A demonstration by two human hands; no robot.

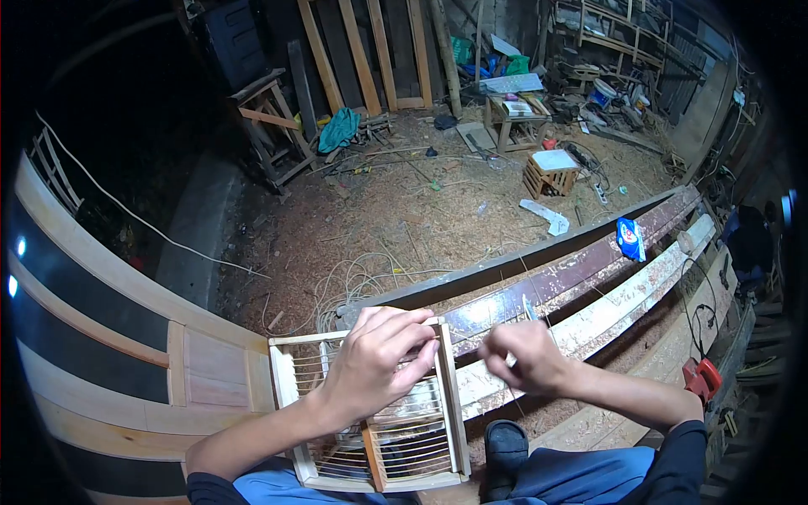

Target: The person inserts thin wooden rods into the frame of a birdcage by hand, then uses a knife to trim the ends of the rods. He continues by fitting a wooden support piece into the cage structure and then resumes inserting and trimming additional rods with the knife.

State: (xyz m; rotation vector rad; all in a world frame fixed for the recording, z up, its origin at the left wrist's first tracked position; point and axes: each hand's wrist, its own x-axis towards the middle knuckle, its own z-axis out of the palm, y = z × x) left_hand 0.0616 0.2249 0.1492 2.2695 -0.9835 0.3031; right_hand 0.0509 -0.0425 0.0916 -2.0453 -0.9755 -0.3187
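A small wooden cage (452, 396) with thin bars rests at my lap, its side rails pale and one inner slat orange-brown. My left hand (379, 358) is over its upper part, fingers curled and thumb close to them, the tips beside the right rail. Whatever lies between those fingertips is hidden. Just right of the cage, my right hand (526, 358) is closed like a fist above the planks. A thin, light-blue sliver (528, 308) shows just above its knuckles; whether the hand holds it I cannot make out.
Long planks (581, 341) run to the upper right, bearing a blue packet (629, 240). A panelled wooden door (215, 353) stands at left. A red tool (702, 379) lies right of my arm. Cord coils (358, 282) lie on the shavings-covered ground, with a slatted crate (551, 175) beyond.
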